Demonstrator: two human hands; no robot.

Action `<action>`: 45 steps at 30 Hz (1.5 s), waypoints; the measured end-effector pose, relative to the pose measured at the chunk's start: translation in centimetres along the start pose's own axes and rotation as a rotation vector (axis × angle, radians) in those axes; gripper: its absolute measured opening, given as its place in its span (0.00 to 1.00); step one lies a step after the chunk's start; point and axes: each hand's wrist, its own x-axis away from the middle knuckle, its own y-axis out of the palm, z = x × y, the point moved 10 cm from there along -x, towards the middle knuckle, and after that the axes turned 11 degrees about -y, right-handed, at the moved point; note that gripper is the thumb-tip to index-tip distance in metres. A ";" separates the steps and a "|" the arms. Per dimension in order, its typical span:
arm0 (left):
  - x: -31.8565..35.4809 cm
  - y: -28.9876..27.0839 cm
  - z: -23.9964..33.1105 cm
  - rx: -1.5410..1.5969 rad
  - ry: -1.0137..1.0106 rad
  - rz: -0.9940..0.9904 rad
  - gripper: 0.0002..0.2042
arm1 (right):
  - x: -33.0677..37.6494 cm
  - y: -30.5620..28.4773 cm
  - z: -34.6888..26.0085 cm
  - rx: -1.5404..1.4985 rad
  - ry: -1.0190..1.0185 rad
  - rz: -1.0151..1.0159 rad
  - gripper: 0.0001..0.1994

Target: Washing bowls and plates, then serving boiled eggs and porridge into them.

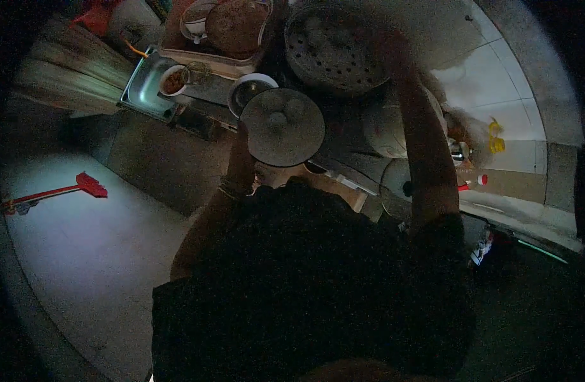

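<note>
My left hand [241, 141] grips the left edge of a round flat plate [289, 145] and keeps it in front of my body. Several pale round lumps [278, 118], too dim to name, lie on its far half. Beyond it stands a wide steamer tray [340, 71] with holes in its bottom and a few rounded pieces [315, 28] inside. My right hand [389, 48] reaches over the tray's right side. Darkness and blur hide its fingers.
A white-rimmed bowl [234, 102] stands partly behind the plate. To the left are a bowl of brown food [173, 81], a steel sink [141, 92] and a large tray [210, 58]. A large round pot [383, 130] is by my right forearm. A red broom [91, 185] lies left.
</note>
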 end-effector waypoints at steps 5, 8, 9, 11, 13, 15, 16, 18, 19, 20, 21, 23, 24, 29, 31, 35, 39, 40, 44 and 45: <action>1.5 1.0 3.0 -0.237 0.318 0.022 0.32 | -4.8 4.1 3.8 0.175 0.031 -0.157 0.18; 0.7 0.0 0.8 -0.015 0.129 0.004 0.32 | -5.7 6.1 4.7 0.283 0.056 -0.192 0.18; 0.3 -0.4 -0.7 0.100 -0.006 -0.009 0.32 | -5.7 6.3 4.7 0.314 0.059 -0.193 0.18; -0.4 -1.5 -1.1 0.027 0.001 0.059 0.32 | -5.1 5.9 3.4 0.373 0.051 -0.175 0.18; -0.8 -2.0 -1.5 0.025 0.031 0.067 0.32 | -3.8 4.4 0.3 0.413 -0.011 -0.116 0.18; -1.1 -2.8 -1.4 0.017 0.045 0.103 0.32 | -1.3 1.8 -4.9 0.408 -0.133 -0.033 0.18; -0.8 -2.5 0.3 -0.268 0.199 0.145 0.32 | 0.8 0.9 -8.0 0.374 -0.223 -0.015 0.18; -0.1 -1.6 2.0 -0.552 0.348 0.185 0.32 | 5.0 0.5 -14.0 0.284 -0.358 -0.098 0.18; -0.8 -2.2 0.3 -0.131 0.124 0.078 0.30 | 6.7 0.8 -16.5 0.228 -0.378 -0.157 0.18; -1.1 -1.6 -1.5 0.286 -0.102 -0.033 0.29 | 8.2 1.3 -18.5 0.167 -0.379 -0.223 0.18; -0.9 -1.2 -1.2 0.279 -0.102 -0.038 0.29 | 8.8 1.8 -20.1 0.103 -0.371 -0.273 0.18; -0.4 -0.2 0.0 0.226 -0.039 -0.080 0.27 | 10.0 4.2 -21.2 0.063 -0.286 -0.448 0.18; -0.3 0.1 0.3 0.208 -0.018 -0.095 0.26 | 10.4 5.1 -21.0 0.074 -0.247 -0.510 0.18; 0.7 0.6 3.2 -0.398 0.366 0.027 0.30 | 8.8 6.9 -18.0 0.209 -0.406 -0.423 0.16; -0.5 -0.5 1.3 -0.032 0.169 -0.046 0.30 | 5.5 4.8 -16.3 0.373 -0.669 -0.219 0.16; -1.2 -1.7 0.3 0.038 0.103 -0.036 0.30 | -4.6 4.4 -3.3 0.189 0.086 -0.190 0.18; -0.2 -2.9 1.2 -0.397 0.307 0.142 0.27 | -8.2 7.6 -1.1 0.336 0.061 -0.209 0.20; 0.0 -3.0 1.6 -0.547 0.374 0.195 0.26 | -8.6 8.2 -1.2 0.374 0.041 -0.215 0.20; -1.1 -3.1 1.7 -0.607 0.411 0.180 0.25 | -7.7 6.7 -4.5 0.464 -0.055 -0.148 0.22; -1.4 -3.1 1.8 -0.576 0.402 0.160 0.25 | -6.5 5.2 -6.6 0.424 -0.112 -0.074 0.21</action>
